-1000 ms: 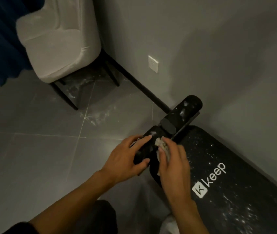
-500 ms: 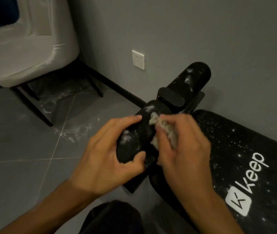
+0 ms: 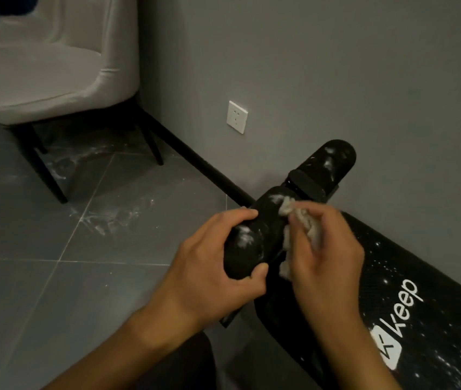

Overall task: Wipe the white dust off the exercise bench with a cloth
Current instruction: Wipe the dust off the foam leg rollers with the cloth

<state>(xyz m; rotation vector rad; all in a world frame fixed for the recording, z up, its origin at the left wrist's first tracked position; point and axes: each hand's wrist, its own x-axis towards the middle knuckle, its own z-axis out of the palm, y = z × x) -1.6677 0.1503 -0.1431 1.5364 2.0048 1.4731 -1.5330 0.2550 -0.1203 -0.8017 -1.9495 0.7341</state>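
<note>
The left grip (image 3: 212, 274) curled round the roller (image 3: 254, 235) to steady it while the right grip (image 3: 327, 249) pinched the cloth (image 3: 286, 207) against it.

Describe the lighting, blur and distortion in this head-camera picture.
Head view: dim, even indoor light, no glare, yet white dust on the foam roller and bench pad shows clearly; the right hand with the cloth looks slightly soft, the left hand gripping the roller sharper; the wide-angle lens leaves the wall socket and skirting slanted.
</note>
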